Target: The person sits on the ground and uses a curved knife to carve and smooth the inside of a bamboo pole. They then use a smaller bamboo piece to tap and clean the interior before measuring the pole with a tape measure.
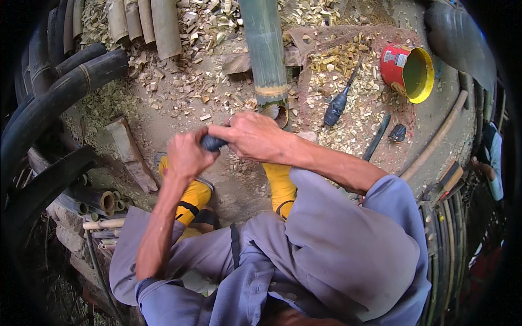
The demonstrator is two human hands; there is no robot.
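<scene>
Both my hands are closed around a tool with a dark, wrapped handle (212, 143). My left hand (187, 153) grips the handle's near end, and my right hand (254, 135) wraps it farther along, toward the bamboo. A rounded metal blade (270, 112) shows beyond my right knuckles, at the open near end of a thick green bamboo pole (265, 51). Most of the tool between the blade and my right hand is hidden, and I cannot tell whether the blade touches the bamboo. A pale band rings the pole just above its cut end.
Wood chips surround the pole. To the right lie a spike with a black-wrapped handle (336, 107), a dark flat tool (377, 137) and a tipped red bucket (397, 64). Bent bamboo (81, 81) stands left. My yellow-covered feet (280, 187) flank the work. Another person's sleeve (493, 152) shows far right.
</scene>
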